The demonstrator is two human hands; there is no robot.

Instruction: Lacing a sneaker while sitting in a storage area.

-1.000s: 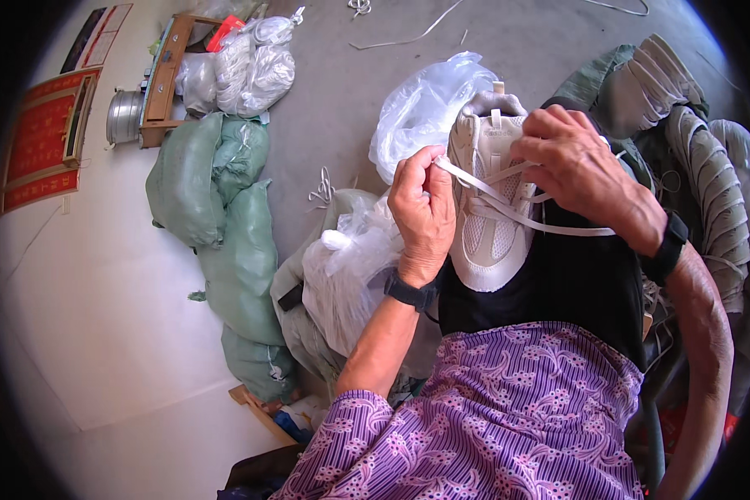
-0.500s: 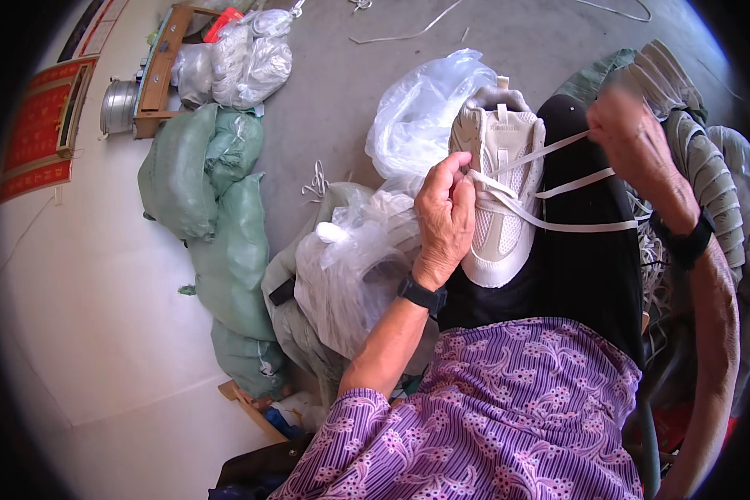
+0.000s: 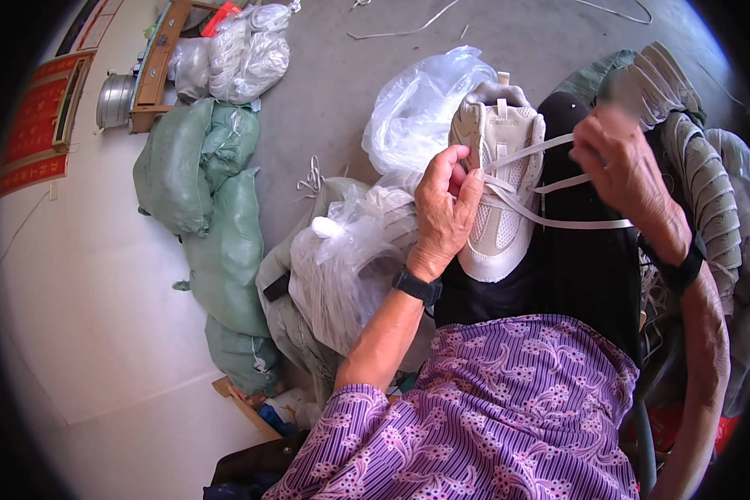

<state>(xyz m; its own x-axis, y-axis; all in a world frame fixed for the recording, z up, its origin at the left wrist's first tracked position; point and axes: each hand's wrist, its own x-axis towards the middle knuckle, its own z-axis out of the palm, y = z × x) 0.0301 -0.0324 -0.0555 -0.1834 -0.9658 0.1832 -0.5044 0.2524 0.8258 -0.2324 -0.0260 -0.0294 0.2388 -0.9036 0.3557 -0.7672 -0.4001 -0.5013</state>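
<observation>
A beige and white sneaker (image 3: 502,250) lies on my lap, its toe toward me and its heel end away. My left hand (image 3: 446,208) is closed at the left side of the shoe, thumb and fingers pinching the edge by the eyelets. Off to the right of the shoe, my right hand (image 3: 629,171) is closed on a flat pale shoelace (image 3: 550,148). Loops of the lace cross the tongue and stretch rightward over my dark trouser leg (image 3: 587,271). The right fingertips are partly blurred, so the exact grip is hard to see.
Stacked beige shoe pieces (image 3: 702,196) stand at the right. Clear plastic bags (image 3: 412,108) lie beyond and left of the shoe. Green woven sacks (image 3: 225,250) line the left wall, near a wooden cabinet (image 3: 160,62) and a metal pot (image 3: 115,102). Loose laces (image 3: 404,35) lie on the floor.
My right hand has come slightly left and down, nearer the shoe, still with the lace. My left fingers have shifted a little up along the shoe's edge.
</observation>
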